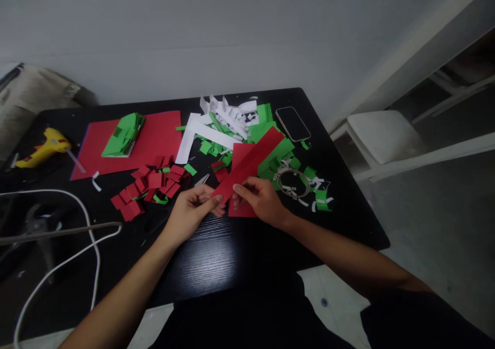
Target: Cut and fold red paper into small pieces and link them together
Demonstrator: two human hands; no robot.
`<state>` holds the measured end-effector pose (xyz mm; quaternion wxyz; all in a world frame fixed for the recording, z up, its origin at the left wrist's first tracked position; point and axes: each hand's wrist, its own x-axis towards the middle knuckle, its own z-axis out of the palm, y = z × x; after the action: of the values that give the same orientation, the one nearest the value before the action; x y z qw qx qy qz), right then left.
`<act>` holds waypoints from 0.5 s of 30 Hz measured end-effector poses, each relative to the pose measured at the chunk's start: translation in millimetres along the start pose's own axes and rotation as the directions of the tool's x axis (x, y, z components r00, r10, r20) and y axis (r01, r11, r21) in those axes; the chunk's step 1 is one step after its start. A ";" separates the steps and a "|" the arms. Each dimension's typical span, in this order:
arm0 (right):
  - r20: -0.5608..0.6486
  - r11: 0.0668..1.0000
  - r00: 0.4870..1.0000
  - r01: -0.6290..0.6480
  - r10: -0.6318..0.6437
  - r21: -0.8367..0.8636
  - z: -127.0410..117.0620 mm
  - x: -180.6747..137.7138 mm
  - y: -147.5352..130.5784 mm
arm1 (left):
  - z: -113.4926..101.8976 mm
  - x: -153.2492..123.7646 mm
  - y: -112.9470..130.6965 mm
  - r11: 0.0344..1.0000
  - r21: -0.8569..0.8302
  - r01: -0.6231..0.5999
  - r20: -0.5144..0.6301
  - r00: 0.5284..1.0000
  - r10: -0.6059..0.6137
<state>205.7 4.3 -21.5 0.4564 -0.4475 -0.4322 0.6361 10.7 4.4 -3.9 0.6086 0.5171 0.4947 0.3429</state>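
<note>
A long red paper strip point(253, 158) is held slantwise above the table between my two hands. My left hand point(193, 207) pinches its lower end between thumb and fingers. My right hand point(261, 199) grips its near edge a little further along, thumb on top. Beneath the strip lies another piece of red paper point(243, 212), partly covered by my right hand and the strip. Left of my hands is a heap of small folded red paper pieces point(155, 180) with a few green bits. The scissors point(201, 180) beside my left hand show only in part.
White paper scraps point(232, 114) and green paper pieces point(266, 114) pile up behind my hands. A phone point(293, 123), a ring-shaped roll point(293, 184), a red sheet point(158, 127) bearing a green paper stack point(124, 135), a yellow glue gun point(48, 148) and a white cable point(96, 251) lie around.
</note>
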 end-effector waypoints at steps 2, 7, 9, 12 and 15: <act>-0.007 1.000 1.000 0.003 -0.003 0.004 -0.7 0.7 0.9 | -0.2 0.0 -0.2 1.000 -0.004 0.008 -0.007 1.000 -0.008; -0.001 1.000 1.000 0.005 -0.005 -0.001 -1.4 2.0 1.6 | -0.4 -0.2 -0.8 1.000 -0.002 -0.005 -0.010 1.000 0.005; 0.014 1.000 1.000 0.005 -0.005 0.003 -0.9 1.6 0.6 | -0.3 -0.6 -0.7 1.000 0.015 -0.011 -0.010 1.000 0.011; 0.039 0.999 0.999 0.016 -0.015 -0.033 0.2 0.1 -1.6 | 0.2 -1.3 0.0 0.999 0.040 -0.024 0.000 1.000 0.024; 0.024 0.998 1.000 0.007 -0.006 -0.062 0.2 -0.7 -3.3 | 0.6 -1.8 0.7 0.999 0.042 -0.033 0.022 0.999 0.032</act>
<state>206.2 4.3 -18.2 0.4392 -0.4523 -0.4587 0.6262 10.8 2.8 -2.8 0.5970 0.5415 0.4868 0.3368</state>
